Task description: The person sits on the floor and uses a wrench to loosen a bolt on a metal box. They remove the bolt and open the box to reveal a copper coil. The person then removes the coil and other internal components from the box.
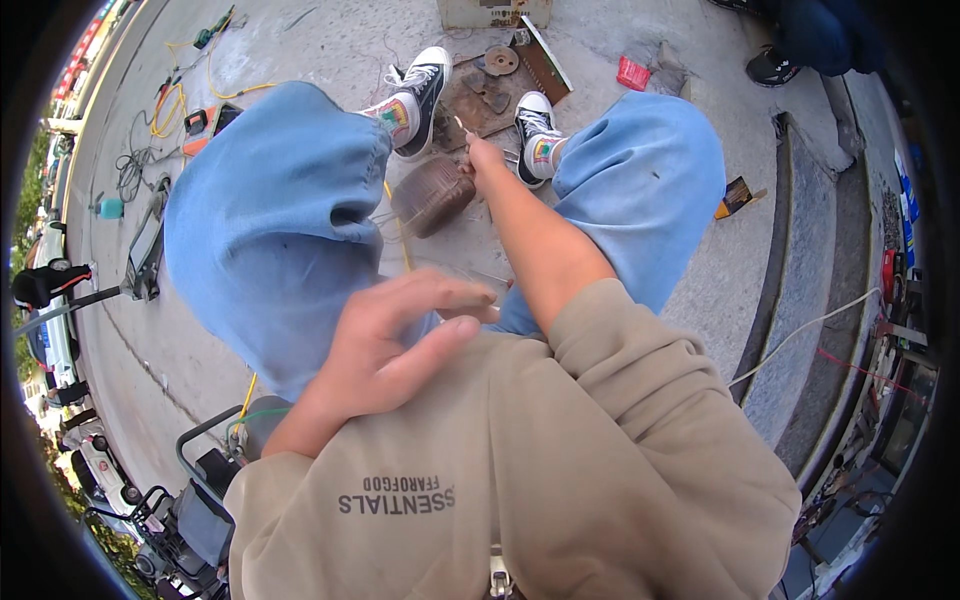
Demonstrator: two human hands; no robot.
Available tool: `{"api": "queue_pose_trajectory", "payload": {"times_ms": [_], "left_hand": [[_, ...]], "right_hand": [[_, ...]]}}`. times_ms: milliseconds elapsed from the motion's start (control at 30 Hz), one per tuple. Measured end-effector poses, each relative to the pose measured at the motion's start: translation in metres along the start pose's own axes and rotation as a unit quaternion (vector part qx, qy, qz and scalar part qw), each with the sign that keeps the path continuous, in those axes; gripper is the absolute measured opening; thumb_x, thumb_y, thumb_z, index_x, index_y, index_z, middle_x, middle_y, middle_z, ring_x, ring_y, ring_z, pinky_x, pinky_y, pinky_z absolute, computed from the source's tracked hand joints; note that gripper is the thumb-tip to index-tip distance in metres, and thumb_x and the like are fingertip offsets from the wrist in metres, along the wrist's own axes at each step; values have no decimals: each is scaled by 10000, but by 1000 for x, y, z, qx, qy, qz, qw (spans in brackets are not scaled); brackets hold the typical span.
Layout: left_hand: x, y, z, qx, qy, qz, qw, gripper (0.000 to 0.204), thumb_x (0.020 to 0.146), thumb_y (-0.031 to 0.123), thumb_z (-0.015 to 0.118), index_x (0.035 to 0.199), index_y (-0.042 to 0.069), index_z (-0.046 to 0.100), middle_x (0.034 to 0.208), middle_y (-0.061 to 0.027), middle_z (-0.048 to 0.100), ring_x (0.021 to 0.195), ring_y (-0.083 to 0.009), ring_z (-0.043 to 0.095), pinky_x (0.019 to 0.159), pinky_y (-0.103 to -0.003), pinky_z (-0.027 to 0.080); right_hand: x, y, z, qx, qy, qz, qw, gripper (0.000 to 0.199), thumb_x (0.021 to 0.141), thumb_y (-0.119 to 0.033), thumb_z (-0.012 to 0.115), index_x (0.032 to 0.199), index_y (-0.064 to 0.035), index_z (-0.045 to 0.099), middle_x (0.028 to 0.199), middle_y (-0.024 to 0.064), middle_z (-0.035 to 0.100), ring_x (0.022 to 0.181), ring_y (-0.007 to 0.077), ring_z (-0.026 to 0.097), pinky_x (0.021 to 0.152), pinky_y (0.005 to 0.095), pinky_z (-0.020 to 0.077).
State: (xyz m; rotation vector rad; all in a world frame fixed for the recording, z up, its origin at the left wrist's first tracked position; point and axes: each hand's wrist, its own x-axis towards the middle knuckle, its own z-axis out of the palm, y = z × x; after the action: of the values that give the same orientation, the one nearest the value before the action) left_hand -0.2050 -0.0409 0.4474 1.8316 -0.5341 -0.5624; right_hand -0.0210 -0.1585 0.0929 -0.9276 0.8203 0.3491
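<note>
My left hand [395, 335], a little blurred, hovers in front of my sweatshirt. Its fingers are stretched out with the thumb apart, and I see nothing held in it. Between my shoes, my right hand [484, 160] reaches down, closed round something slim. A pale tip pokes out past its fingers, but its kind is hidden. Beside that hand stands a brownish see-through plastic container [430, 197]. Just beyond lies a rusty metal plate [466, 106] with scraps on it. A round metal disc [501, 61] and a long angled metal piece [545, 62] lie at its far side.
A rusty box [495, 12] stands at the far edge. A red packet [632, 73] lies right of the metal. Yellow cable [175, 112] and an orange-and-grey machine [208, 128] are at left. A stone step [800, 270] runs along the right. Another person's shoe [772, 66] shows top right.
</note>
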Motion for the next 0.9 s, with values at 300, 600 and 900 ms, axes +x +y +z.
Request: {"api": "queue_pose_trajectory", "payload": {"times_ms": [300,600,900], "left_hand": [[-1,-20,4,-2,1,13,1000,214,868,65,603,1065,2,656,930,-99,695,826,-198,651,758,-308,494],[27,-28,13,-31,-24,-15,999,213,886,86,614,1078,3,651,961,-112,691,844,-208,661,739,-303,501],[55,-45,18,-214,119,-135,960,248,927,103,566,1126,-36,615,1011,-86,683,916,-146,623,840,-297,470]], "right_hand": [[13,-6,3,-110,-6,-56,992,279,917,-299,589,743,-81,575,625,34,535,502,148,446,495,326,381],[-11,14,16,-185,-55,-37,981,239,763,-196,761,756,-70,558,634,12,513,526,112,445,465,286,370],[-9,11,16,-205,-30,-34,978,365,827,-335,703,868,26,661,800,80,646,721,159,599,613,335,465]]}}
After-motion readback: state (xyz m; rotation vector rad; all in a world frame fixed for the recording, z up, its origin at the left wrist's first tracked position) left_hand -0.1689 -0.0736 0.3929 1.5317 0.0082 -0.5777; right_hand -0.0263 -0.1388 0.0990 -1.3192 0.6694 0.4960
